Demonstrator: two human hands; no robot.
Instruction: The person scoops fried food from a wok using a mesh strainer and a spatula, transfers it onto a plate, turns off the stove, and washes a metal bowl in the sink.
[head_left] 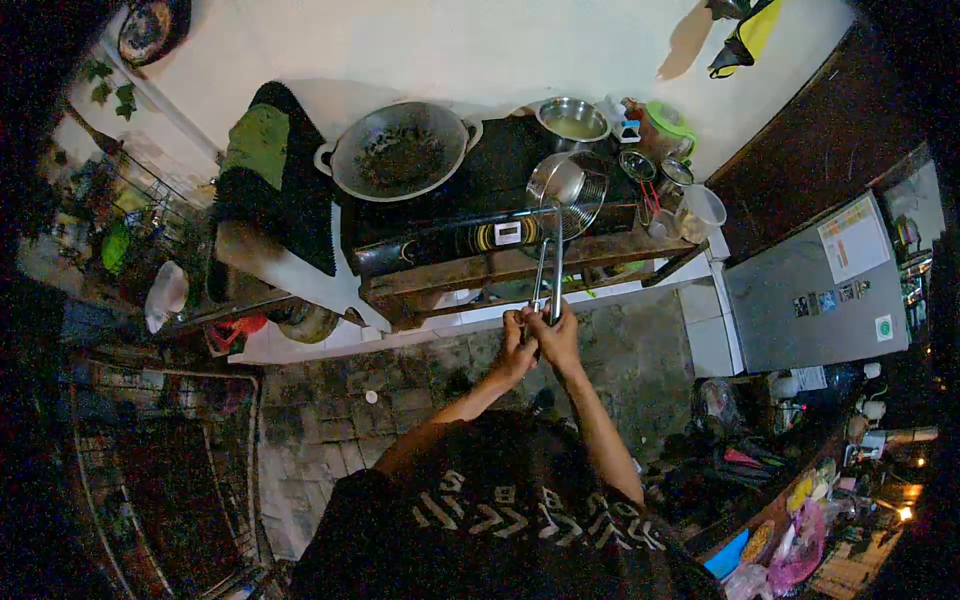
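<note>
Both my hands meet in front of my body, closed around the ends of two long metal handles. My right hand (557, 342) grips the thicker handle, which runs up to a round shiny metal pan-like vessel (557, 180) at the stove's front edge. In my left hand (517, 350), bent fingers close at the end of the thinner handle. A coiled wire strainer (585, 208) overlaps the vessel's right side. Which handle belongs to which piece is hard to tell. Behind them a metal pot (573, 122) holds pale liquid.
A wide wok (400, 152) with dark residue sits on the black stove (440, 240), left of the pot. A green-lidded pitcher (668, 128) and a clear plastic container (700, 212) stand at the right. Further right is a grey fridge (810, 300). The floor (400, 385) is tiled.
</note>
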